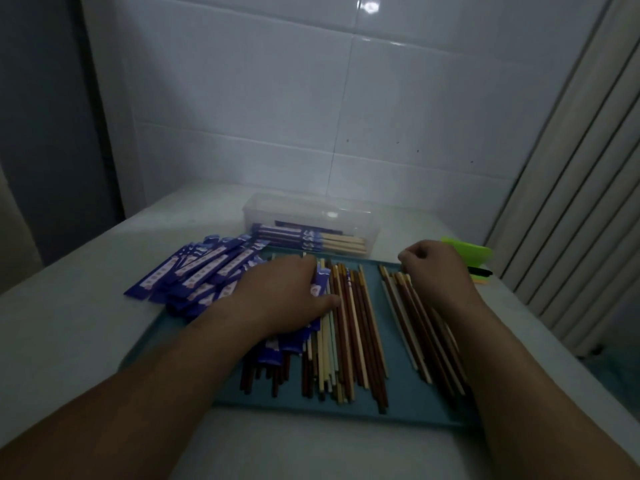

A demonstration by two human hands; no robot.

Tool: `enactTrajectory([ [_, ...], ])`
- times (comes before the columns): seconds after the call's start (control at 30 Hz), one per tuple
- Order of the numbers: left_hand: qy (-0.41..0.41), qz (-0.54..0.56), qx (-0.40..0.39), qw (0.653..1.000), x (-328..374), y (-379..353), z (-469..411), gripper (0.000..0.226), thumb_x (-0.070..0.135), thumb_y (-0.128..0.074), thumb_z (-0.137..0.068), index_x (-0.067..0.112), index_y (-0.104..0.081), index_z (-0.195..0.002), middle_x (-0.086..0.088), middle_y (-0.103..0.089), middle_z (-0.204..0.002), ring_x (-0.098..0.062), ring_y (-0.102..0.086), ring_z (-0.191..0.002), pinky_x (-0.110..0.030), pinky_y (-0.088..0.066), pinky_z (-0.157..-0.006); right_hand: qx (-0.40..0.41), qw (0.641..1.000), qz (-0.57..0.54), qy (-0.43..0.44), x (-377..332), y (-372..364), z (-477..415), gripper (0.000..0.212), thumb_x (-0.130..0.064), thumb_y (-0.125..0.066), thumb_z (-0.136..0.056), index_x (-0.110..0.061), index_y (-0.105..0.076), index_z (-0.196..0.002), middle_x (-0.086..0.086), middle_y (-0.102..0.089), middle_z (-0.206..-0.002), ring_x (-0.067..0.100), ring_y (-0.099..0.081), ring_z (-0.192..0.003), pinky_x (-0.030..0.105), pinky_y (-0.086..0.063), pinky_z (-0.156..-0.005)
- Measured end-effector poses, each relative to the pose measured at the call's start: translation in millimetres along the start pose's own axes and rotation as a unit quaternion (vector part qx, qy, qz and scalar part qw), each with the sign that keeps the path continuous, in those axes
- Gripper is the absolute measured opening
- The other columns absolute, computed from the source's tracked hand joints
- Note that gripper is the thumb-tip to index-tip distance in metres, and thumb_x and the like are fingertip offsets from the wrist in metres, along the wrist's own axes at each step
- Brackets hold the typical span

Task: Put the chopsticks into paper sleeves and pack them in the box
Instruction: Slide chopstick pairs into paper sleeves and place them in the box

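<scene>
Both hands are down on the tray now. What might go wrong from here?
1. The middle pile of chopsticks mixes brown and pale sticks, and the light is dim: a mismatched pair may end up in one sleeve.
2. The left hand lies on sleeves and sticks together; sliding it may crumple a sleeve or scatter sticks.
3. The loose sleeves spill past the left rim of the tray; a sweep could push some away across the table.

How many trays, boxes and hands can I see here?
tray: 1
box: 1
hands: 2, the left hand and the right hand
Total: 4
</scene>
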State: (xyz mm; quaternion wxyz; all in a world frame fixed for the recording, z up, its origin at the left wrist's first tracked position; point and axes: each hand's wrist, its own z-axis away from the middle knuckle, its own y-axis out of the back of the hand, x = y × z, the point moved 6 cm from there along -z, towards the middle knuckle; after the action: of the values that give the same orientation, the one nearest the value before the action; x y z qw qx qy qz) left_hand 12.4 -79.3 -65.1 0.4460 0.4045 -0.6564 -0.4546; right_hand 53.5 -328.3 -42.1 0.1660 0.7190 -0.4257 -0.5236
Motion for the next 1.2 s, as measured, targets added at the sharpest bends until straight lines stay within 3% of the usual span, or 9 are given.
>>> enactTrajectory([
  [0.27,0.006,0.015,0.018,1.0,-1,-12,1,0.039,0.066,-0.048,-0.095,0.029,-0.051,-0.106,0.008,-0.055,-0.093,-0.018,-0.06,-0.089,-0.036,-0.051,-0.076,-0.038,0.99,0.137,-0.002,23,9,10,0.019,-0.033,-0.057,-0.098,-0.02,-0.069,-0.09,0.001,-0.062,-0.087,0.026,-0.063,-0.088,0.033,-0.046,-0.07],
  [0.47,0.002,0.036,0.045,0.998,-1,-9,-1,0.033,0.06,-0.049,-0.098,0.028,-0.051,-0.104,0.006,-0.061,-0.093,-0.017,-0.06,-0.084,-0.035,-0.049,-0.072,-0.133,0.961,0.235,-0.061,32,2,19,0.025,-0.015,-0.054,-0.093,-0.015,-0.049,-0.068,0.006,-0.052,-0.076,0.028,-0.057,-0.077,0.029,-0.04,-0.067],
  [0.6,0.0,0.025,0.051,0.998,-1,-11,-1,0.033,0.062,-0.049,-0.097,0.03,-0.051,-0.104,0.006,-0.063,-0.095,-0.015,-0.061,-0.085,-0.035,-0.053,-0.074,-0.149,0.96,0.235,-0.027,16,-9,27,0.02,-0.021,-0.058,-0.093,-0.013,-0.054,-0.075,0.014,-0.066,-0.093,0.032,-0.066,-0.093,0.028,-0.042,-0.072],
  [0.7,-0.004,0.03,0.054,0.998,1,-12,-1,0.032,0.06,-0.047,-0.099,0.029,-0.051,-0.105,0.005,-0.064,-0.096,-0.015,-0.061,-0.085,-0.033,-0.048,-0.07,-0.163,0.968,0.192,0.008,4,-26,31,0.028,-0.019,-0.058,-0.089,-0.012,-0.056,-0.062,0.011,-0.058,-0.069,0.03,-0.065,-0.078,0.029,-0.04,-0.065],
  [0.8,-0.005,0.035,0.055,0.998,0,-9,-2,0.033,0.06,-0.047,-0.099,0.028,-0.052,-0.105,0.005,-0.064,-0.097,-0.016,-0.061,-0.086,-0.033,-0.045,-0.068,-0.108,0.985,0.128,0.028,-5,-13,22,0.021,-0.018,-0.058,-0.091,-0.008,-0.075,-0.086,0.013,-0.073,-0.088,0.03,-0.068,-0.089,0.032,-0.05,-0.073],
  [0.87,-0.005,0.033,0.058,0.998,0,-8,-3,0.032,0.06,-0.048,-0.098,0.029,-0.052,-0.104,0.005,-0.064,-0.096,-0.015,-0.061,-0.085,-0.033,-0.044,-0.068,-0.062,0.99,0.127,0.001,6,5,15,0.021,-0.018,-0.057,-0.093,-0.009,-0.075,-0.098,0.012,-0.073,-0.101,0.031,-0.067,-0.095,0.032,-0.05,-0.076],
  [1.0,-0.003,0.03,0.057,0.998,-2,-13,-3,0.032,0.06,-0.05,-0.097,0.03,-0.051,-0.105,0.007,-0.063,-0.095,-0.016,-0.061,-0.085,-0.033,-0.046,-0.069,-0.14,0.96,0.234,-0.063,34,6,18,0.025,-0.019,-0.056,-0.095,-0.01,-0.055,-0.072,0.01,-0.062,-0.078,0.024,-0.053,-0.067,0.028,-0.036,-0.057],
  [1.07,-0.004,0.035,0.057,0.998,-2,-13,-4,0.031,0.06,-0.05,-0.097,0.03,-0.05,-0.105,0.007,-0.062,-0.094,-0.015,-0.061,-0.084,-0.033,-0.046,-0.068,-0.158,0.956,0.239,-0.06,32,-5,20,0.032,-0.024,-0.058,-0.096,-0.013,-0.05,-0.067,0.008,-0.058,-0.074,0.024,-0.051,-0.065,0.028,-0.038,-0.06],
  [1.2,-0.011,0.039,0.052,0.998,-3,-10,-5,0.033,0.059,-0.051,-0.097,0.028,-0.051,-0.108,0.006,-0.062,-0.094,-0.017,-0.062,-0.085,-0.035,-0.052,-0.072,-0.167,0.966,0.197,-0.009,11,-20,19,0.022,-0.019,-0.057,-0.092,-0.007,-0.071,-0.079,0.012,-0.069,-0.084,0.026,-0.061,-0.074,0.028,-0.044,-0.068],
])
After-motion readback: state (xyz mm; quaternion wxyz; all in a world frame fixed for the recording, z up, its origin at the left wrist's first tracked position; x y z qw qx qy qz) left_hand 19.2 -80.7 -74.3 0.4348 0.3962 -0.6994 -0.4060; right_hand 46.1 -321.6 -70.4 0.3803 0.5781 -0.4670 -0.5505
